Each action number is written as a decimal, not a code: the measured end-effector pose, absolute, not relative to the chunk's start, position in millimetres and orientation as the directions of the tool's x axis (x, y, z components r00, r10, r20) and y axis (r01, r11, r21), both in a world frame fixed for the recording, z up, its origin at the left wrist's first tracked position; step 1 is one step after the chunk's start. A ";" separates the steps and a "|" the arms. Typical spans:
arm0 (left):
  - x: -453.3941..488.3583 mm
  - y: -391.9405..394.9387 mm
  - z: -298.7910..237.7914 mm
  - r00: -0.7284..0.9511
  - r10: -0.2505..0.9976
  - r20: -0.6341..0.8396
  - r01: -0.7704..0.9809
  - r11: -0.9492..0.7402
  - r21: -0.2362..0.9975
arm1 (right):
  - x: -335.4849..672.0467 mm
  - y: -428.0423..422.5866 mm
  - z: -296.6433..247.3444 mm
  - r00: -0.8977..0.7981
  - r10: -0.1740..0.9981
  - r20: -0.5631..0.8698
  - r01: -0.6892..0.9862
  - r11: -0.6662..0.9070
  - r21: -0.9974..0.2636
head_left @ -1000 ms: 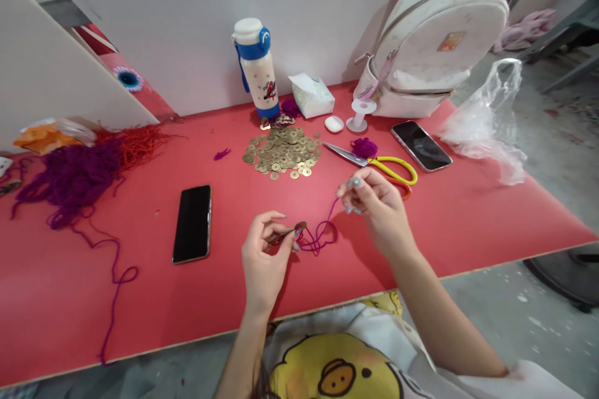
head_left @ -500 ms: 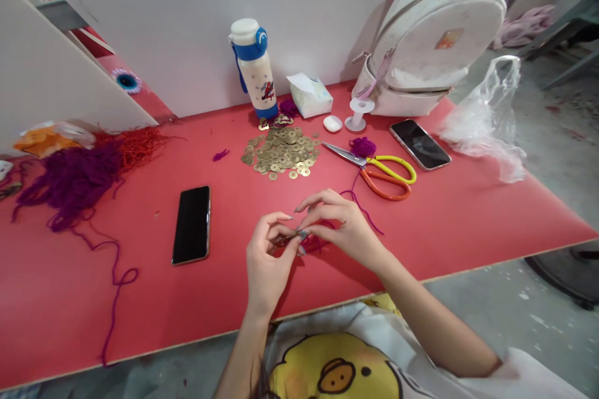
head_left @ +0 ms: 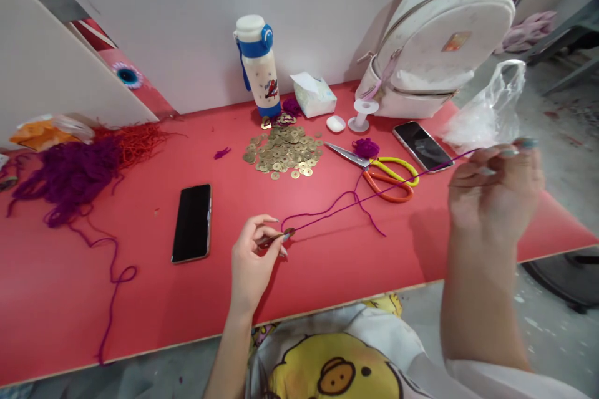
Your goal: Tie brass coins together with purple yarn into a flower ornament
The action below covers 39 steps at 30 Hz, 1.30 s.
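Observation:
My left hand (head_left: 253, 255) is closed in a pinch on small brass coins (head_left: 281, 235) just above the red table (head_left: 327, 262). A purple thread (head_left: 374, 196) runs taut from the coins up to my right hand (head_left: 496, 190), which is raised at the right and pinches the thread's far end. A loose tail of the thread lies on the table near the scissors (head_left: 384, 171). A pile of brass coins (head_left: 283, 154) lies further back.
A black phone (head_left: 191, 221) lies left of my left hand, another phone (head_left: 422, 145) at the right. A bottle (head_left: 258, 65), tissue pack (head_left: 312, 95), white spool (head_left: 361, 115), backpack (head_left: 440, 37) and plastic bag (head_left: 486, 115) line the back. Purple and orange yarn (head_left: 70, 171) heaps at left.
My right hand has left the coins and swept up and to the right, pulling the purple thread taut. My left hand keeps its pinch on the coins.

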<state>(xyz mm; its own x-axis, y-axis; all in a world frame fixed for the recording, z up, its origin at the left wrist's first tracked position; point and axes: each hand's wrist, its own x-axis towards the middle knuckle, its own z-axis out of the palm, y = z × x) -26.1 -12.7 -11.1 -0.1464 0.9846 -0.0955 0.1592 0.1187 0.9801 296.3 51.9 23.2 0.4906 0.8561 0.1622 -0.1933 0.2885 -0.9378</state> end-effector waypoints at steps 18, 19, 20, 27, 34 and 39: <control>-15.9 -9.0 -1.2 -0.051 0.990 -0.135 0.031 0.136 0.990 | 172.9 25.6 -7.3 -0.585 0.804 0.103 0.245 0.296 -0.923; -15.3 -8.3 -0.9 -0.055 0.990 -0.131 0.014 0.132 0.991 | 168.8 24.8 -7.1 -0.616 0.785 0.063 0.292 0.302 -0.908; -15.2 -7.6 -1.1 -0.068 0.989 -0.131 -0.002 0.131 0.991 | 167.0 25.3 -6.7 -0.631 0.775 0.038 0.320 0.305 -0.897; -17.9 -6.8 -12.7 -0.144 0.977 -0.158 -0.057 0.151 0.987 | 181.8 33.9 3.8 -0.528 0.844 0.093 0.323 0.301 -0.897; -14.3 -12.1 -15.9 -0.161 0.979 -0.126 -0.009 0.127 0.992 | 183.1 36.8 11.6 -0.338 0.926 0.170 0.319 0.282 -0.905; -13.1 -15.4 -15.9 -0.082 0.987 -0.141 0.052 0.145 0.988 | 176.9 37.5 28.7 -0.383 0.902 0.200 0.287 0.322 -0.902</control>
<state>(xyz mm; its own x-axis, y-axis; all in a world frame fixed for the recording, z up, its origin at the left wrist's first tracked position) -13.1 -15.4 -15.9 -0.0818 0.9866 -0.1409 0.0519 0.1454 0.9880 176.9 37.5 28.7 -0.3825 0.9020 0.2002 0.2865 0.3218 -0.9024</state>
